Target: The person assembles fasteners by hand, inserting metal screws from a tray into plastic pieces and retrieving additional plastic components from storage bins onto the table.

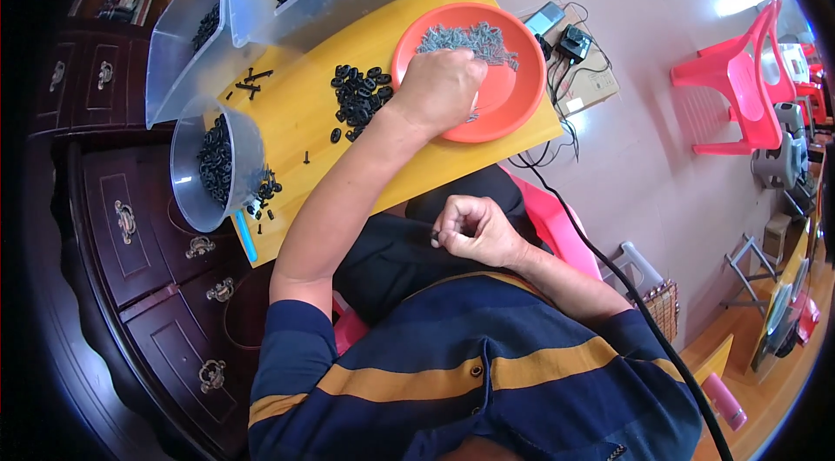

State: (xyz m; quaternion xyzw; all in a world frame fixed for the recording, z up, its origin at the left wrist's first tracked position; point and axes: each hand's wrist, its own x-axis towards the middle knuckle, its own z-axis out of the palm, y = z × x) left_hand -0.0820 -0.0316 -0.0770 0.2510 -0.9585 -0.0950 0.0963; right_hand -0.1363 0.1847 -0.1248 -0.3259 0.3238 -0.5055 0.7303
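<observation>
My left hand (pixel 439 89) reaches over the orange bowl (pixel 532 100), its fingers curled downward and closed. The hand's own back hides whatever sits between its fingertips. Many small thin grey metal pieces (pixel 489 42), perhaps springs or pins, are heaped at the bowl's far side, and a few lie nearer. Held above my lap, my right hand (pixel 487 233) pinches a small black part (pixel 435 236) between thumb and fingertips. Beside the bowl, to its left, small black oval parts (pixel 355 96) lie in a loose pile on the yellow table (pixel 296 126).
Clear plastic bins (pixel 348 4) of black parts stand along the table's far left. A round clear tub (pixel 184 174) of black pieces sits at its left edge. A carton (pixel 596 87) with devices and cables lies on the floor, and pink chairs (pixel 739 83) stand right.
</observation>
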